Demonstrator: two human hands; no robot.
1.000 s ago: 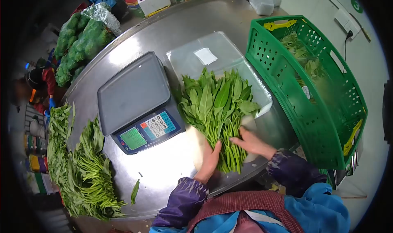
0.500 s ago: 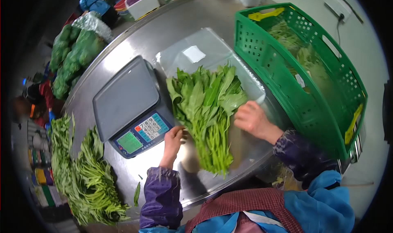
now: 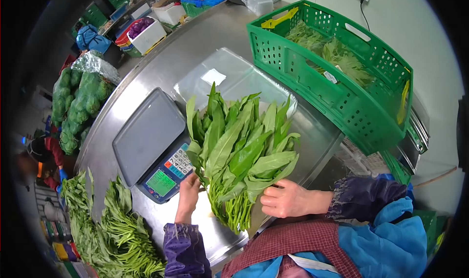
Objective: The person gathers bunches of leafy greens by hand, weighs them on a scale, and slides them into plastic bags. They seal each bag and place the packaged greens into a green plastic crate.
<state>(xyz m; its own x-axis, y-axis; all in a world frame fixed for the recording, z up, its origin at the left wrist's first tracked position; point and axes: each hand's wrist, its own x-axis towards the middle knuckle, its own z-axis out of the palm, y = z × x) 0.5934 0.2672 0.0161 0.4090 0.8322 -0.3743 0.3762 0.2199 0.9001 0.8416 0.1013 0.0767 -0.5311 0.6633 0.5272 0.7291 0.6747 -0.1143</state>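
Observation:
A bunch of leafy greens (image 3: 244,146) is held up off the steel table, leaves pointing away from me and stems toward me. My right hand (image 3: 288,199) is closed on its right side, fingers at the lower leaves. At the left edge of the bunch, my left hand (image 3: 189,195) has its fingers curled against the leaves and stems; some fingertips are hidden. Just left of the bunch stands a scale with a grey, bare tray (image 3: 150,134) and a lit green display. Behind the bunch lies a stack of clear plastic bags (image 3: 234,73) with a white paper slip (image 3: 213,76).
A green crate (image 3: 312,82) holding greens stands at the right back. More greens (image 3: 127,229) lie at the table's left front. Net bags of round vegetables (image 3: 83,102) are beyond the left edge. A person in red sleeves (image 3: 53,148) is at the far left.
The bunch has been taken hold of and raised toward me. Both hands have closed in on it. The view has shifted, showing more of the background.

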